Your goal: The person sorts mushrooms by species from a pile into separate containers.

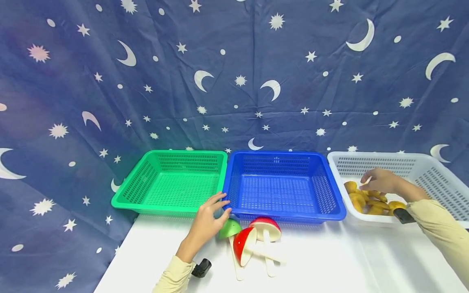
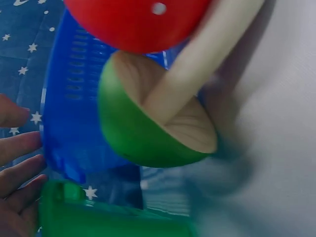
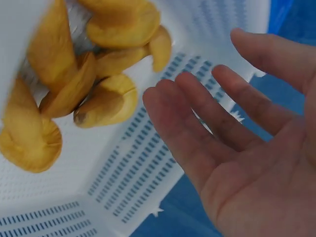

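My left hand (image 1: 206, 221) is held over the near edges of the green and blue baskets, its fingers spread and holding nothing. Beside it on the table lie a green-capped toy mushroom (image 1: 230, 228) and two red-capped toy mushrooms (image 1: 264, 223), all with pale stems. In the left wrist view the green cap (image 2: 133, 126) shows large, with a red cap (image 2: 138, 22) above it. My right hand (image 1: 382, 181) hovers over the white basket (image 1: 340, 156), fingers loosely extended and nothing in them. Several yellow-brown mushrooms (image 3: 108, 101) lie in that basket, apart from the fingertips in the right wrist view.
A green basket (image 1: 183, 187), a blue basket (image 1: 275, 195) and the white one stand side by side along the back of the white table (image 1: 315, 256). Behind them hangs a dark blue cloth (image 1: 234, 93) patterned with moons and stars.
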The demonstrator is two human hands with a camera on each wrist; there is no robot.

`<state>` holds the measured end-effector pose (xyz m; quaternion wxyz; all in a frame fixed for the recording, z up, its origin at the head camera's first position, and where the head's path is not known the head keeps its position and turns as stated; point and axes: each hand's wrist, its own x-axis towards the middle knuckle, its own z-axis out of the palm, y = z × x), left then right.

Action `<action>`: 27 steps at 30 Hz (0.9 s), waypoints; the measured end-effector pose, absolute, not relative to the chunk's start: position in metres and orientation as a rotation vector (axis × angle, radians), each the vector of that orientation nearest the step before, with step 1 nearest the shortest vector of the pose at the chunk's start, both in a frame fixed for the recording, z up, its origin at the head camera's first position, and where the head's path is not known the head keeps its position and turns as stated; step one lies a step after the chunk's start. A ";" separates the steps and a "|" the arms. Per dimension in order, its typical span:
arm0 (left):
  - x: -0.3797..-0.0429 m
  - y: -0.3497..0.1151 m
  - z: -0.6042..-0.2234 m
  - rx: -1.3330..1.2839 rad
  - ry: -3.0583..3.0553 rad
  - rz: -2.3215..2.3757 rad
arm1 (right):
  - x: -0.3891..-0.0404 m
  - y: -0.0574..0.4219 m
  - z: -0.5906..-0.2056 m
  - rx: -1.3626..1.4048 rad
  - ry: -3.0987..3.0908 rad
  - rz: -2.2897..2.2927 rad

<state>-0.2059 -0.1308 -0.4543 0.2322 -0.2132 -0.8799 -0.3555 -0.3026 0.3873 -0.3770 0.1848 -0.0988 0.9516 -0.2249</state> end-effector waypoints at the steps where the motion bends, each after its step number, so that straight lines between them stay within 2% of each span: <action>1: -0.205 -0.131 -0.453 -0.587 -2.416 -0.989 | -0.300 0.385 -0.376 -0.299 2.704 -0.639; 14: -0.183 -0.136 -0.431 -0.700 -2.329 -1.000 | -0.247 0.348 -0.371 -0.469 2.994 -0.791; 27: -0.147 -0.136 -0.433 -0.574 -2.436 -1.152 | -0.204 0.307 -0.385 -0.670 3.287 -0.769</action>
